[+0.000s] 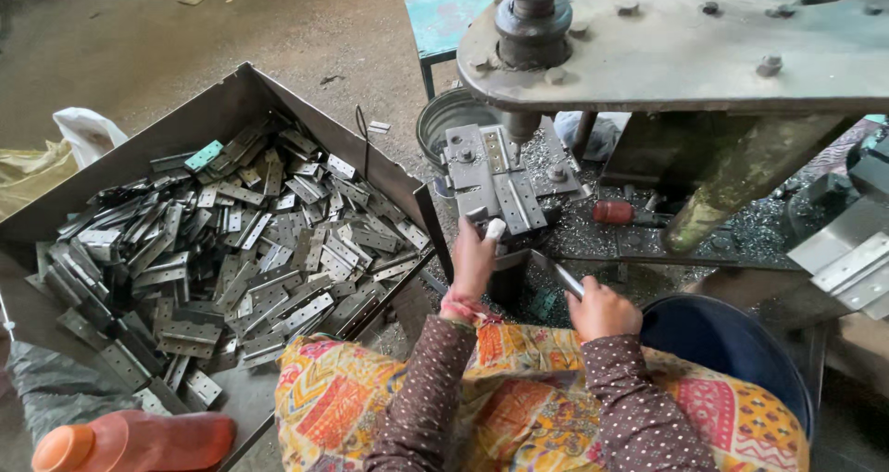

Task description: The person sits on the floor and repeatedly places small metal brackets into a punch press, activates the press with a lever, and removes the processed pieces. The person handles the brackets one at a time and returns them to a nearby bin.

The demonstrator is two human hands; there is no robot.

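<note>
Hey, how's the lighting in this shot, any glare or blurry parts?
Head view: soft, even daylight with no hard shadows; mild sheen on the pile of metal hinges; the orange bottle at the bottom edge looks soft; both hands and the press jig are sharp.

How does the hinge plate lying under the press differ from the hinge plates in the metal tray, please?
The hinge plate under the press lies alone and flat on the fixture, with the left hand at its near end; the hinge plates in the tray are many, heaped at all angles, untouched. Both are grey metal with holes.
</note>
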